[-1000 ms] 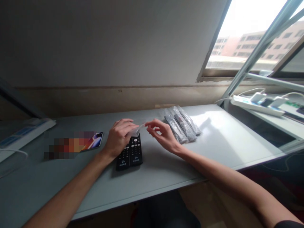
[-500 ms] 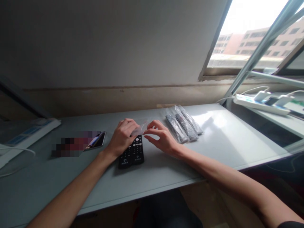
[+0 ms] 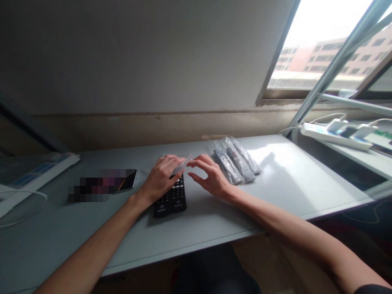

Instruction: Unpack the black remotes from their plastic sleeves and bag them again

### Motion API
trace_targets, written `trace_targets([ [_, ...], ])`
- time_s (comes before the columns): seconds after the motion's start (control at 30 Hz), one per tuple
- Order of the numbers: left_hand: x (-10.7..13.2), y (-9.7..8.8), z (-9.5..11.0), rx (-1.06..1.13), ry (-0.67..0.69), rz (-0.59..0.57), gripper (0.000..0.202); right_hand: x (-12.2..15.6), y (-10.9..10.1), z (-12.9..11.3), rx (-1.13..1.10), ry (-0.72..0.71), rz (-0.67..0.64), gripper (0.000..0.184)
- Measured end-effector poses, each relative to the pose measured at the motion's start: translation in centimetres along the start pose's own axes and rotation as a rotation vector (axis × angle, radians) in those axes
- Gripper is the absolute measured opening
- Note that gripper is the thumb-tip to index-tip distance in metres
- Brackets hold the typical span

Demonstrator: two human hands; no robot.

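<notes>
My left hand (image 3: 162, 175) is closed on a clear plastic bag (image 3: 180, 166), its fingers and thumb pinching the film above two black remote controls. One remote control (image 3: 178, 200) lies on the table with its lower keys showing. Beside it is the other remote control (image 3: 162, 209), its upper part hidden under my left hand. My right hand (image 3: 210, 173) hovers just right of the bag, thumb and index finger apart. Its index fingertip is at the bag's edge; whether it touches the film I cannot tell.
Several remote controls in clear bags (image 3: 237, 163) lie to the right on the grey table (image 3: 275, 192). At left is a phone (image 3: 127, 181), partly blurred out. Power strips stand at the far left (image 3: 39, 175) and on the right-hand shelf (image 3: 337, 136).
The bag's free edge now tilts up more to the right. My left hand has shifted slightly right over the remotes. My right hand's fingers have lifted a little off the film.
</notes>
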State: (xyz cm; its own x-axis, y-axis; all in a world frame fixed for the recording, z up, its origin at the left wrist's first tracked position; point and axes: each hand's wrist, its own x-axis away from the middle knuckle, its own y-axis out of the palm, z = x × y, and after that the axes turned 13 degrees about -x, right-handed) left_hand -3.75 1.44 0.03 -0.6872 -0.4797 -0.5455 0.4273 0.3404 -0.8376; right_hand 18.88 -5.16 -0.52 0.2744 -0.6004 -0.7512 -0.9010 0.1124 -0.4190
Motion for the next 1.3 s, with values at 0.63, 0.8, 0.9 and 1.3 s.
trace_targets([
  [0.63,0.0,0.5,-0.7,0.06,-0.009,-0.059,0.037,0.2,0.5,1.1,0.081,-0.09,-0.087,0.017],
  [0.8,0.3,0.7,-0.9,0.061,-0.013,-0.067,0.036,0.4,0.7,1.0,0.096,-0.069,-0.036,0.016],
  [0.9,0.4,0.6,-0.9,0.052,-0.016,-0.078,0.04,0.4,0.8,1.2,0.097,-0.05,-0.01,0.023],
  [1.3,0.0,-0.3,-0.1,0.059,-0.023,-0.105,0.025,0.5,0.8,1.7,0.098,-0.065,-0.043,0.012],
])
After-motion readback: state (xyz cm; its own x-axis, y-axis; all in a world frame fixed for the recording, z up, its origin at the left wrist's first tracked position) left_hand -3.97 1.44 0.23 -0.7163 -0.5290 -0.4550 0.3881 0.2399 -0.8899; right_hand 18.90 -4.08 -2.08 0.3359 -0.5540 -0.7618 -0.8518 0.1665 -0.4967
